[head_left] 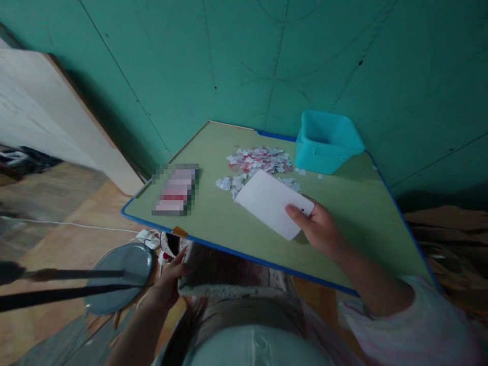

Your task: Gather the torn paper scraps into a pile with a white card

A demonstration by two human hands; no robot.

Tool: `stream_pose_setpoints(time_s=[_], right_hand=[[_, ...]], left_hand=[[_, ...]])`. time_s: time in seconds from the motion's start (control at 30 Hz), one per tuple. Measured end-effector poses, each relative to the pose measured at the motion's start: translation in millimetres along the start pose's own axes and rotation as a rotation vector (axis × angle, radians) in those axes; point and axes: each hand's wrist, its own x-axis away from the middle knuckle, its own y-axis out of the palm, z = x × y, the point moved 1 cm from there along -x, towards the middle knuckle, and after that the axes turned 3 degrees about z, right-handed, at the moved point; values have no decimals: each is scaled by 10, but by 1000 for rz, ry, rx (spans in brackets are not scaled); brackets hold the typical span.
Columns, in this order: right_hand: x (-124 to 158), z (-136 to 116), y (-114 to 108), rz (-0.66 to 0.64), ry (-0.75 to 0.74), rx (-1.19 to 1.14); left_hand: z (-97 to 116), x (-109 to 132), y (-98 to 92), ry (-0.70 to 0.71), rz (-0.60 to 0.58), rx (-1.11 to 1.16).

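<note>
My right hand point(318, 229) pinches a thin white card point(272, 203) with rounded corners and a small hole near the held end. The thumb lies on top, and the other fingers are hidden beneath. The card's far edge overlaps the near side of a loose pile of small paper scraps point(263, 160), white and pinkish. Below the table's front edge, my left hand point(170, 279) grips the left side of a pale, open container point(240, 291) with a dark inside. That container sits close to my body, partly under the tabletop.
A turquoise plastic bin point(324, 155) stands at the table's point(354, 223) back right. A blurred-out phone-like object point(176, 190) lies at the left. Beyond the front left edge are a round grey stool point(118, 274) and a white cable point(76, 223). A green wall point(229, 61) closes off the back.
</note>
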Motion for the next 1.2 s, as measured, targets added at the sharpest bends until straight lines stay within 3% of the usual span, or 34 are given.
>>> stream_pose_setpoints(time_s=[0.1, 0.3, 0.53, 0.67, 0.87, 0.97, 1.1, 1.2], right_hand=[[-102, 31, 9, 61, 50, -24], [-207, 97, 63, 56, 37, 47], [-129, 87, 76, -51, 155, -47], [-61, 47, 65, -114, 203, -102], [-92, 46, 111, -52, 179, -107], [-93, 79, 163, -143, 166, -95], [-60, 87, 192, -264, 189, -91], [-44, 75, 185, -234, 199, -86]], left_hand=[[47, 6, -36, 19, -7, -16], [89, 6, -38, 44, -23, -41], [-4, -37, -74, 23, 25, 17], [-15, -46, -40, 6, -79, 51], [-21, -17, 117, 7, -123, 62], [-12, -4, 190, 7, -139, 71], [9, -30, 89, -12, -194, 36], [57, -44, -70, -16, -144, -16]])
